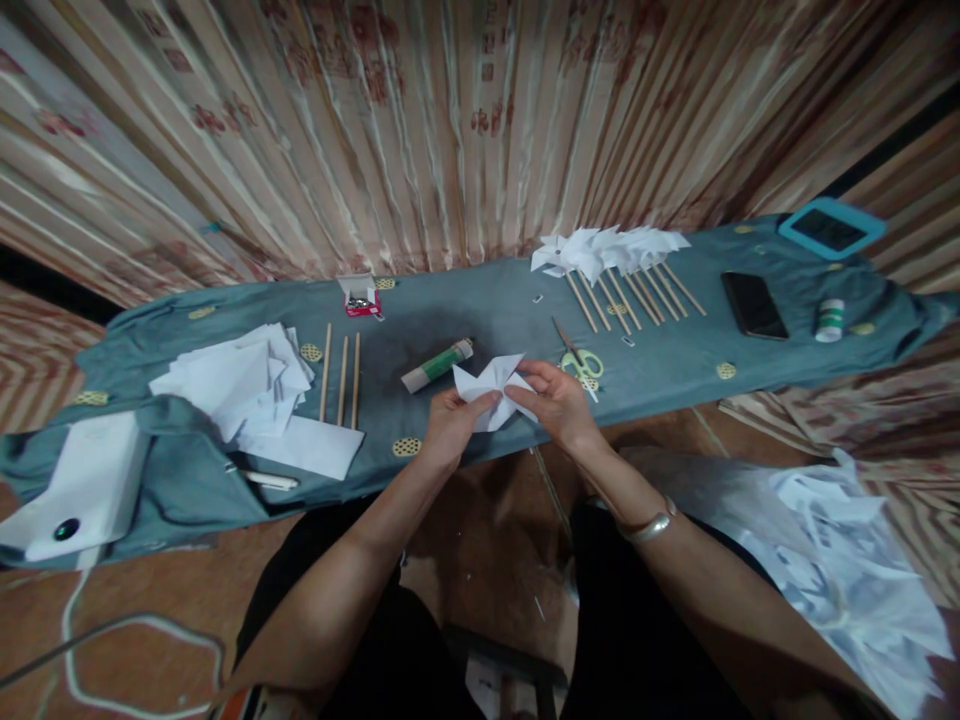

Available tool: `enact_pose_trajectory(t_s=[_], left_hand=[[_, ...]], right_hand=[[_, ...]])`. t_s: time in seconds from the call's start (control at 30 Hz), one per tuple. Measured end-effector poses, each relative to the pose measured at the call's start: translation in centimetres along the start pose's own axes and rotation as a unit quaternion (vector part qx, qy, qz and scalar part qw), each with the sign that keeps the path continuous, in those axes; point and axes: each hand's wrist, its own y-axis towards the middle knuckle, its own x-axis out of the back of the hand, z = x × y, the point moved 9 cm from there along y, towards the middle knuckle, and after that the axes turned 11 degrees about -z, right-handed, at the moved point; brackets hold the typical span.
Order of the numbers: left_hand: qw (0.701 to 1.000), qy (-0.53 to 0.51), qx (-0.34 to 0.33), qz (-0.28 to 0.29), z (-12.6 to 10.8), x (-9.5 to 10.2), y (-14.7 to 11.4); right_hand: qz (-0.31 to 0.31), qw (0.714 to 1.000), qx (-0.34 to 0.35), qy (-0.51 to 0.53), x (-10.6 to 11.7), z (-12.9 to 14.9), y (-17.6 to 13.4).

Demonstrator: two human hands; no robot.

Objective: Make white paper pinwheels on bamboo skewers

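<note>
Between both hands, above the table's front edge, is a white paper pinwheel (489,379) with its points folded toward the centre. My left hand (451,425) grips its left side, thumb pressed near the middle. From the right, my right hand (559,402) pinches it with thumb and fingers. A glue stick (439,366) with a green label lies just behind my left hand. Past my right hand rest scissors (579,360) with pale green handles. Three wooden sticks (343,380) lie to the left, beside a pile of white paper sheets (232,380).
Finished paper pinwheels (607,250) on sticks lie in a row at the back. A small red box (361,300) of metal pieces stands open. Rightward are a phone (754,305), a green-white tube (829,320) and a blue-framed device (832,228). A bag of pinwheels (840,570) sits at lower right.
</note>
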Motion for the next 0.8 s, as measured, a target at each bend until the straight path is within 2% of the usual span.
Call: enact_pose_trajectory(t_s=[0.13,0.47,0.8], left_hand=[[1.0,0.012,-0.008,-0.015,0.01,0.17,-0.03],[1.0,0.006,-0.002,-0.014,-0.47,0.19,-0.72],[1.0,-0.006,0.001,-0.013,-0.44,0.09,-0.92]], right_hand=[[0.002,1.0,0.006,-0.003,-0.05,0.15,-0.24],[0.002,0.999,-0.03,0.023,-0.25,0.03,-0.52],[0.002,0.999,-0.023,0.033,-0.53,-0.09,-0.59]])
